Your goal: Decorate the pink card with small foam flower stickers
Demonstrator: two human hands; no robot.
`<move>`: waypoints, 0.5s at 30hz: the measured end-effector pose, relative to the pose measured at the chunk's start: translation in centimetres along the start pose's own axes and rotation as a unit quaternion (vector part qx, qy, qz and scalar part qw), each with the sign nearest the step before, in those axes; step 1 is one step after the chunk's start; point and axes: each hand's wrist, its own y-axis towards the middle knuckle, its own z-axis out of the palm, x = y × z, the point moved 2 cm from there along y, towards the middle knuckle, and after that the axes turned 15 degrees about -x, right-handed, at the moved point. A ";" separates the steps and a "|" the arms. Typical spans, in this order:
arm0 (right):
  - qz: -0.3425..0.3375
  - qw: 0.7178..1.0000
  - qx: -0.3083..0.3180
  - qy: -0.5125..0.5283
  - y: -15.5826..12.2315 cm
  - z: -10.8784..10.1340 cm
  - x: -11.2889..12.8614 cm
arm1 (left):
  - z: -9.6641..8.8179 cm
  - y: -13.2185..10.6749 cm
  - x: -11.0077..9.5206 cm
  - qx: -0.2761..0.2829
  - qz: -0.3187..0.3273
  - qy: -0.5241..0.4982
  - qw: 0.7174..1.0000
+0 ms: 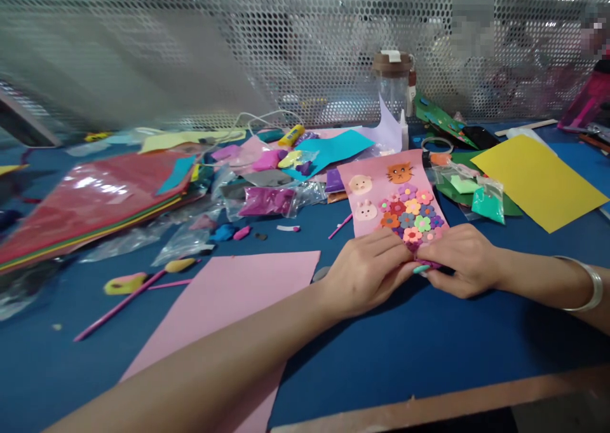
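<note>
A pink card (381, 194) lies on the blue table (419, 344), covered with small clay flowers and animal faces. My left hand (366, 271) and my right hand (460, 261) meet at the card's near edge. Both have their fingers pinched together on a small purple piece (426, 264) of clay between the fingertips. A silver bangle (588, 287) circles my right wrist.
A large pink sheet (223, 306) lies at the near left, with a pink stick (119, 306) beside it. A stack of coloured sheets (90, 201) and bags of clay fill the left. A yellow sheet (538, 178) lies at right, a clear jar (393, 83) at the back before a mesh screen.
</note>
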 end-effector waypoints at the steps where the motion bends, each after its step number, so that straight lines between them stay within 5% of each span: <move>1: 0.006 1.000 -0.003 0.000 0.0 0.0 0.0 | 0.0 0.0 0.0 0.000 0.001 0.002 1.000; 15: 0.171 0.985 -0.036 -0.006 0.2 -0.2 -0.6 | 0.0 0.0 -0.2 -0.015 0.012 0.006 1.000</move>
